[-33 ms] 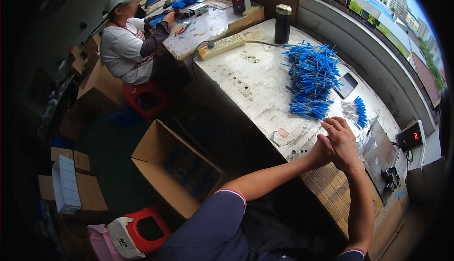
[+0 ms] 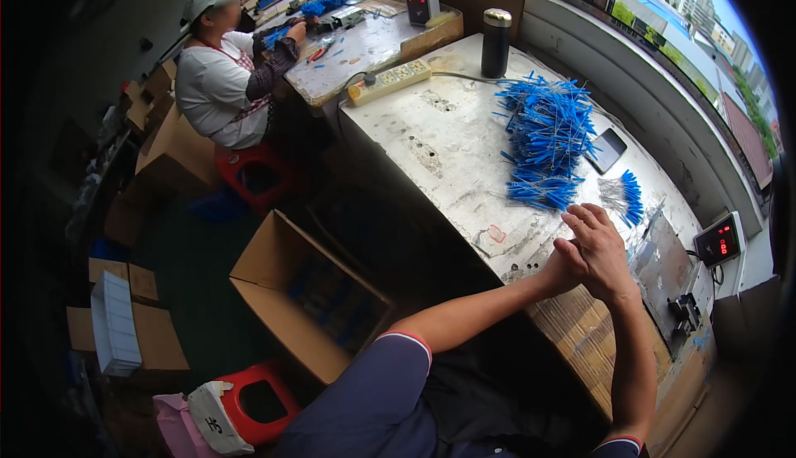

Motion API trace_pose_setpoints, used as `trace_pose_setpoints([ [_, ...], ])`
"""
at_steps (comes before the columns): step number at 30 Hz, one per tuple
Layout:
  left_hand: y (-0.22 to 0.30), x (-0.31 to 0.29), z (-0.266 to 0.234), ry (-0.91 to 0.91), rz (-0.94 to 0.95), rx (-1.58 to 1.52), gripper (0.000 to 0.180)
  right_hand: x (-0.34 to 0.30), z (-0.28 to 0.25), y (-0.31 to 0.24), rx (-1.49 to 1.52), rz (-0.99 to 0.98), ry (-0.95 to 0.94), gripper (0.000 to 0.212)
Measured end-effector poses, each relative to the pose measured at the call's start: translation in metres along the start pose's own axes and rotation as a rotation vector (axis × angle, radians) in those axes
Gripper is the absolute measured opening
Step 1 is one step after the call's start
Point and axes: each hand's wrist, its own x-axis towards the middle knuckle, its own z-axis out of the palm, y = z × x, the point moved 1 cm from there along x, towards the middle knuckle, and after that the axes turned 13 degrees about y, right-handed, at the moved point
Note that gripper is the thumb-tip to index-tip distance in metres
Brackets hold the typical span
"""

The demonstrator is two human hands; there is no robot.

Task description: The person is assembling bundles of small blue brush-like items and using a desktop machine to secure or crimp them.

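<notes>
Above the near edge of the worktable, my two hands meet. My right hand (image 2: 605, 255) lies over the left one, its fingers stretched forward and slightly bent, with nothing visible in them. Most of my left hand (image 2: 565, 266) is hidden beneath it, so its fingers do not show. Just beyond my fingertips lies a large heap of blue-ended thin wire pieces (image 2: 547, 130). To its right, a smaller fanned bunch of the same pieces (image 2: 628, 197) rests on the white tabletop (image 2: 431, 168).
A phone (image 2: 608, 150), a dark flask (image 2: 496, 43) and a power strip (image 2: 390, 82) are on the table. At right are a display box (image 2: 720, 240) and a small black fixture (image 2: 685, 313). An open carton (image 2: 274, 263) stands left; a co-worker (image 2: 220, 85) sits beyond.
The red figures on the display box at the right have changed. My hands are in almost the same place.
</notes>
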Motion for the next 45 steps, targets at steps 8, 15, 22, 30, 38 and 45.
trace_pose_setpoints([
  [8,0.006,0.008,-0.004,0.068,-0.092,0.031,0.031,0.008,-0.018,0.007,0.043,0.080,0.124,0.075],
  [15,-0.002,0.009,0.001,0.016,-0.044,0.143,0.038,0.007,0.015,0.010,0.051,0.124,0.003,0.055],
  [22,-0.009,0.003,0.005,-0.030,-0.023,0.136,0.042,0.005,0.001,0.008,-0.088,0.131,-0.168,0.057],
  [30,-0.004,0.002,0.007,0.032,-0.019,0.270,0.043,0.010,-0.018,0.000,-0.044,0.168,0.015,0.072],
  [38,-0.007,0.004,0.004,-0.058,-0.111,0.312,0.034,-0.001,0.013,0.010,-0.010,0.228,0.035,0.067],
  [45,0.013,0.008,0.000,0.094,-0.106,0.362,0.026,-0.031,0.013,0.010,0.052,0.581,0.398,0.065],
])
